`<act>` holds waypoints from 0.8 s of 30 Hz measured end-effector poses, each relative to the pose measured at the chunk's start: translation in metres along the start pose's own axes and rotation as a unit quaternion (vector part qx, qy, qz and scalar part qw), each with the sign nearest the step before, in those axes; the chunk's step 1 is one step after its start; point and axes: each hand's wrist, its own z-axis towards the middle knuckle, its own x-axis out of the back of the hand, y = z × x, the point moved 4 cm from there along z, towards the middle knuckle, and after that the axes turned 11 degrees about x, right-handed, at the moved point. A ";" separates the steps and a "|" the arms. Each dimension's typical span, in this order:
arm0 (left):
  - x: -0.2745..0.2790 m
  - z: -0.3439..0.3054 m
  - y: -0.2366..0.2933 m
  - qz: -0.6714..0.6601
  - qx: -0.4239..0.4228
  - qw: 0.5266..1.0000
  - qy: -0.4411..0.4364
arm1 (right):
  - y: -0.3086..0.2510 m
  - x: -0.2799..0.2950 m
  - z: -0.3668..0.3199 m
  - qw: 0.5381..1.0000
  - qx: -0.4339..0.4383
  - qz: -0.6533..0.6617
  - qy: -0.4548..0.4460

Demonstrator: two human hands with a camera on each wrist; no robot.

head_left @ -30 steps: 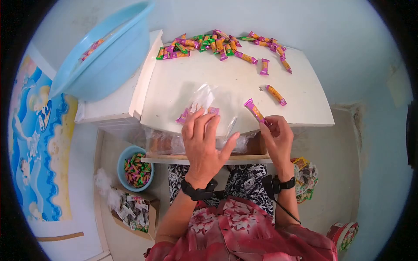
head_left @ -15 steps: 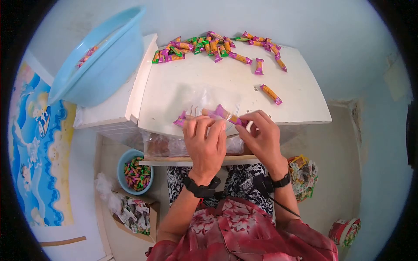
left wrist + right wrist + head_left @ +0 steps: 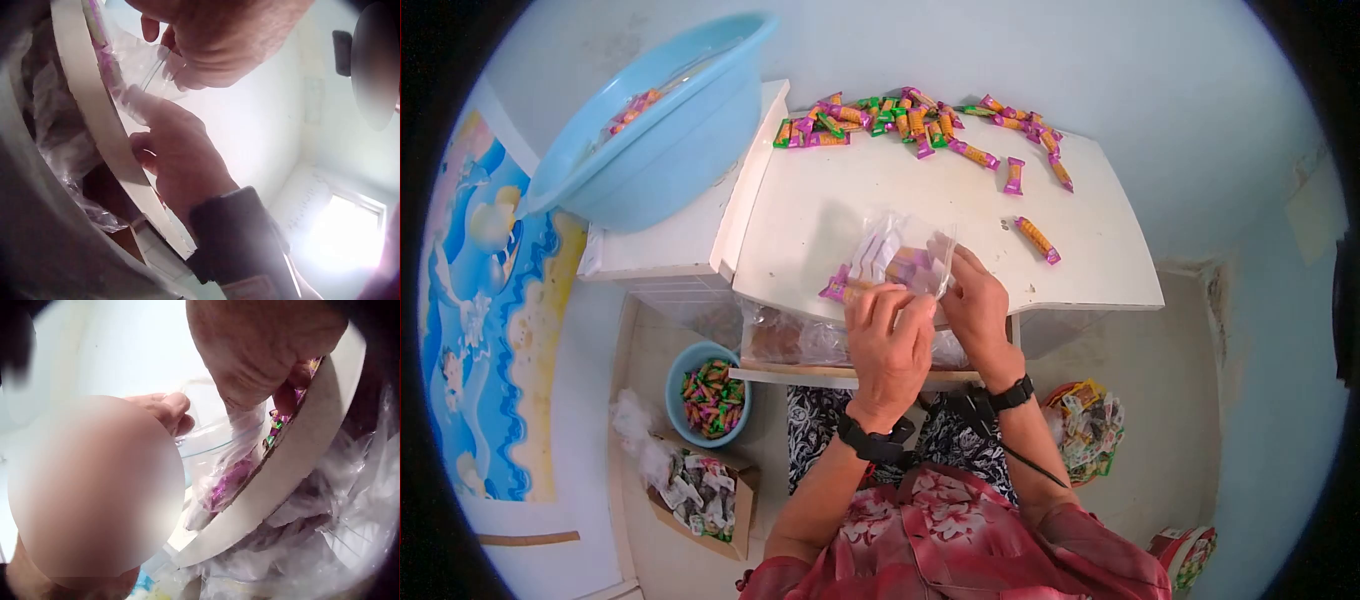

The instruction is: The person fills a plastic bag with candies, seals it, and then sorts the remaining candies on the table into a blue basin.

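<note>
A clear plastic bag (image 3: 877,238) lies near the table's front edge, with purple-and-orange wrapped snacks (image 3: 908,262) inside. My left hand (image 3: 890,345) pinches the bag's near edge; in the right wrist view its thumb and fingertip (image 3: 178,411) meet at the bag's rim. My right hand (image 3: 978,308) is at the bag's right-hand mouth, its fingertips behind or within the clear film, beside a snack. Whether they still grip that snack is hidden. The left wrist view has my left hand (image 3: 219,40) above my right hand (image 3: 184,147), with film between them.
Loose wrapped snacks (image 3: 915,122) line the table's back edge; a single one (image 3: 1037,240) lies to the right. A large blue basin (image 3: 670,150) stands at left. Below are an open drawer of plastic bags (image 3: 785,335), a blue bowl (image 3: 745,415), a cardboard box (image 3: 745,505) and a basket (image 3: 1088,430).
My right hand has moved left, carrying a wrapped snack from the table's right side to the bag, and its fingertips are now at the bag's mouth. My left hand has stayed at the bag.
</note>
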 end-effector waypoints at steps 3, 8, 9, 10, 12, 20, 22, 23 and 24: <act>0.001 -0.001 -0.003 -0.003 0.012 1.000 0.001 | -0.003 0.015 -0.008 0.995 0.002 0.095 0.014; 0.002 -0.001 -0.006 0.008 0.027 1.000 -0.008 | 0.015 0.058 -0.023 0.989 -0.008 0.049 0.140; 0.001 -0.002 -0.007 0.009 0.026 1.000 -0.009 | 0.024 0.071 -0.022 0.987 -0.027 -0.016 0.158; 0.001 -0.001 -0.007 0.009 0.025 1.000 -0.010 | 0.036 0.081 -0.022 0.984 -0.051 -0.057 0.158; 0.000 0.000 -0.004 0.024 0.021 0.999 -0.015 | 0.053 0.098 -0.020 0.976 -0.095 -0.131 0.146; -0.002 0.008 0.013 0.054 0.009 0.998 -0.039 | 0.091 0.108 -0.016 0.971 -0.121 -0.203 0.042; -0.006 0.009 0.012 0.072 0.012 0.997 -0.036 | 0.094 0.105 -0.014 0.970 -0.125 -0.202 0.042; -0.008 0.008 0.011 0.081 0.014 0.996 -0.034 | 0.096 0.104 -0.014 0.970 -0.128 -0.202 0.041; -0.009 0.009 0.009 0.083 0.018 0.996 -0.037 | 0.098 0.103 -0.013 0.972 -0.121 -0.196 0.050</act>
